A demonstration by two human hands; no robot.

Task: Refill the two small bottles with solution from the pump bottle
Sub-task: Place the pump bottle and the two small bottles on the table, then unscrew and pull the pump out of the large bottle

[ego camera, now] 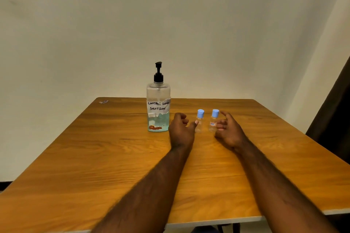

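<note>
Both bare forearms stretch forward from the bottom edge, angling in toward each other; the left hand (180, 130) is loosely curled, fingers tucked in, thumb poking out to the right; the right hand (228, 131) is half open, palm turned left, fingers bent and spread a bit; neither hand is gripping anything.

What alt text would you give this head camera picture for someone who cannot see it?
Two bare hands, the left hand and right hand, reach toward two small blue-capped bottles on a wooden table. A partly filled pump bottle stands left of them.
</note>
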